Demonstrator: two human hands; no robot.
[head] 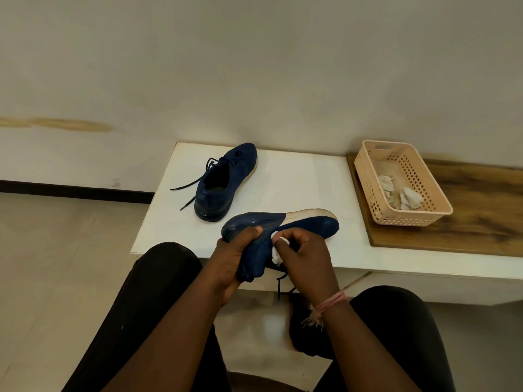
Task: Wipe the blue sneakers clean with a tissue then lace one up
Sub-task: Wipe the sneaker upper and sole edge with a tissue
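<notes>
At the near edge of the white table (297,179): one blue sneaker (283,226) in hand, mid-wipe.

Item held on its side, sole turned away from me, above the table's front edge. My left hand (237,250) is wrapped closed around the heel end; my right hand (304,253) is pinched closed on a crumpled white tissue (276,257), pressed to the upper. Second sneaker (223,182) stands farther back on the table, laces loose. Beige basket (402,182) to the table's right holds used tissues. Risks, as I judge them: the small wad may shred or slip from my fingertips; the dangling lace (280,284) may snag; a weak heel grip could drop the shoe off the table edge.
</notes>
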